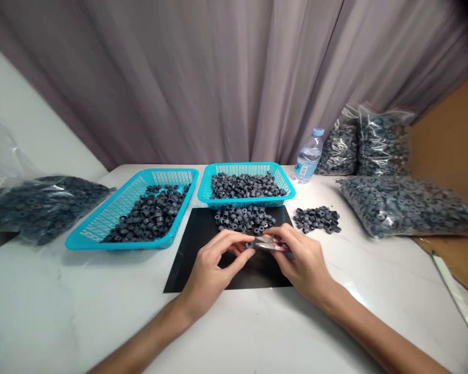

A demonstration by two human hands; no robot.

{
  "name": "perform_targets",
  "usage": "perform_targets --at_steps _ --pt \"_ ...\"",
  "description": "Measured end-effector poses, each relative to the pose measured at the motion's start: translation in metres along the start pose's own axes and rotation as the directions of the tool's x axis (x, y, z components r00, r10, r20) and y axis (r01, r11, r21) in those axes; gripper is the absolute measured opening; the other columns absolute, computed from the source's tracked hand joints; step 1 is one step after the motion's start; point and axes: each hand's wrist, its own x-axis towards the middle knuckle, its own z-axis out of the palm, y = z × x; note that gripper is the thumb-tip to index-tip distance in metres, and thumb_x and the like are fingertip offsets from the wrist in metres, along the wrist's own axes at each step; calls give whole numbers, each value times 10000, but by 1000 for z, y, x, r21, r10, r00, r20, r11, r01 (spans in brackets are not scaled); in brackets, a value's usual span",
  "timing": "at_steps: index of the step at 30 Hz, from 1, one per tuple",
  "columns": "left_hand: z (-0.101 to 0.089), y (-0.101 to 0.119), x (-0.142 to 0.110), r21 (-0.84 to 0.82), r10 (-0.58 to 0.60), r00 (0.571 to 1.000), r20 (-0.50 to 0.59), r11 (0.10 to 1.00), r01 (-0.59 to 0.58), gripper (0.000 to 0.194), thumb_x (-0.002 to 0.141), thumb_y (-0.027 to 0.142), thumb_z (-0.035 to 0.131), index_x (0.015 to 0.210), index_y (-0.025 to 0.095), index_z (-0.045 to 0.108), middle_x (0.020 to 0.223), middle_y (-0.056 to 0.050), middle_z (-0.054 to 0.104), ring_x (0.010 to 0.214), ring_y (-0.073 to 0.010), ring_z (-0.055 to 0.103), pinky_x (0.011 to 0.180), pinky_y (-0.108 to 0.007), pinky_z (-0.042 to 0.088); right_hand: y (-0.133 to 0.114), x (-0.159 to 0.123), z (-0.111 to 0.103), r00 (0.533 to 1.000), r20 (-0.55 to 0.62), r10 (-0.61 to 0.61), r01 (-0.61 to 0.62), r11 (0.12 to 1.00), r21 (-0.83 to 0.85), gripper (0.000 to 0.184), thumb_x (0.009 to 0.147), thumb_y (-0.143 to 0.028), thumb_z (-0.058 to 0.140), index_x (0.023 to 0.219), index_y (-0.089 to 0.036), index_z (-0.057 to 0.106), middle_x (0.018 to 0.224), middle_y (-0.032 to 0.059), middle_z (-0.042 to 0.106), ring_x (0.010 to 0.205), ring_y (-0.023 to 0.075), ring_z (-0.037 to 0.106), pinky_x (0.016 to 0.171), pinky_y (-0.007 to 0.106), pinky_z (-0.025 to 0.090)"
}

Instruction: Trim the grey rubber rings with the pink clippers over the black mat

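Observation:
Between its thumb and index finger, my left hand (214, 262) pinches a small dark grey ring (249, 245) with a hole through it. Close on the right, my right hand (302, 257) is closed around a pair of small snips (271, 245). Their two pointed metal blades face the ring; whether they touch it I cannot tell. Both hands are over a black mat (187, 259). Just beyond the fingers, a heap of similar grey rings (242, 218) lies on the mat's far part.
Two blue plastic baskets, a left one (81, 240) and a back one (249, 201), hold many rings. A small ring pile (315, 219) lies right of the mat. Behind it stands a water bottle (309, 156). Filled bags flank the table (113, 306), including a large right-hand bag (409, 205).

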Motion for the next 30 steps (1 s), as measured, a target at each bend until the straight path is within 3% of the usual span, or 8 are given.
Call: perform_targets --at_steps 5,19,24,30 --pt "1 -2 0 62 26 1000 -3 998 -26 177 944 300 656 1103 250 714 979 -23 662 839 -156 651 843 -282 533 5 1 2 990 1 143 -143 987 -74 190 918 -122 502 1036 -230 605 934 31 694 755 194 680 644 287 483" --pt "3 0 0 -44 -68 996 -60 997 65 172 903 300 690 1049 215 657 1016 -39 721 864 -176 684 834 -294 558 7 1 5 991 35 131 -122 975 -183 182 931 -115 473 1014 -217 598 903 36 698 726 202 665 619 293 455" --pt "-7 3 4 148 14 996 -86 989 -1 133 921 285 655 1030 235 713 1001 -26 737 836 -177 675 825 -286 525 15 2 7 990 77 120 -102 973 -205 262 951 -71 407 1056 -216 599 918 51 686 746 209 661 610 300 463" --pt "-34 7 16 358 115 960 -255 934 -17 102 917 328 659 923 246 720 916 -2 743 800 -188 658 839 -292 494 13 6 6 971 235 -47 81 987 -137 332 955 -35 442 1173 -216 616 1185 94 672 976 257 619 819 394 531"
